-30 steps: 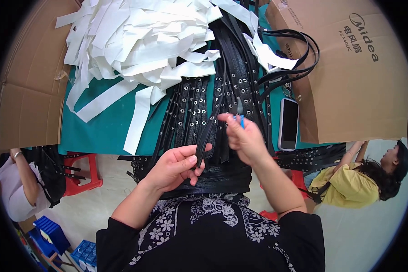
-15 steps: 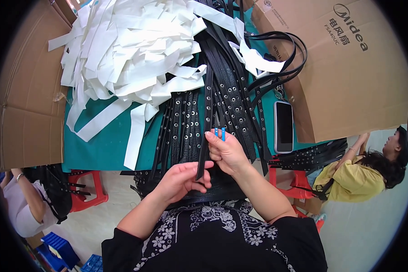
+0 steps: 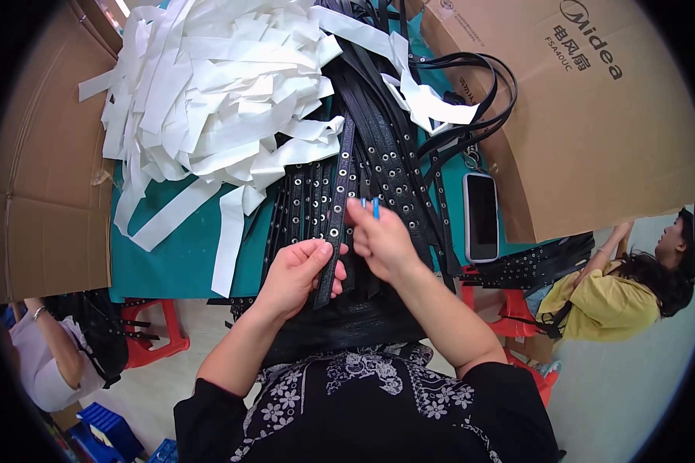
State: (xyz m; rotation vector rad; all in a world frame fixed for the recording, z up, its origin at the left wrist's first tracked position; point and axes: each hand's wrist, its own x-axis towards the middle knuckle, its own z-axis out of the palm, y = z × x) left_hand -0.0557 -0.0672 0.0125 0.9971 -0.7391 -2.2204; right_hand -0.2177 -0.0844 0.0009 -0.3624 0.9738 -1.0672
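A black belt strap (image 3: 338, 202) with a row of silver eyelets runs toward me from the strap pile. My left hand (image 3: 295, 272) pinches it close to its near end, thumb on top, and the tip sticks out below the fingers. Just right of the strap, my right hand (image 3: 384, 241) is closed around small blue-handled snips (image 3: 370, 207), which point away from me; their blades barely show against the black straps. The right thumb and forefinger are at the strap's edge; whether they touch it I cannot tell. More eyelet straps (image 3: 305, 197) lie beneath.
White fabric strips (image 3: 224, 100) are heaped on the green table cover (image 3: 177, 270) at far left. Right of the straps lies a phone (image 3: 481, 216). Cardboard boxes (image 3: 564, 139) flank both sides. People sit at left and right, near red stools (image 3: 156, 333).
My left hand has closed on the strap's near end, drawn it slightly left and turned its eyelet face up. My right hand has moved a little away from me, still with the snips.
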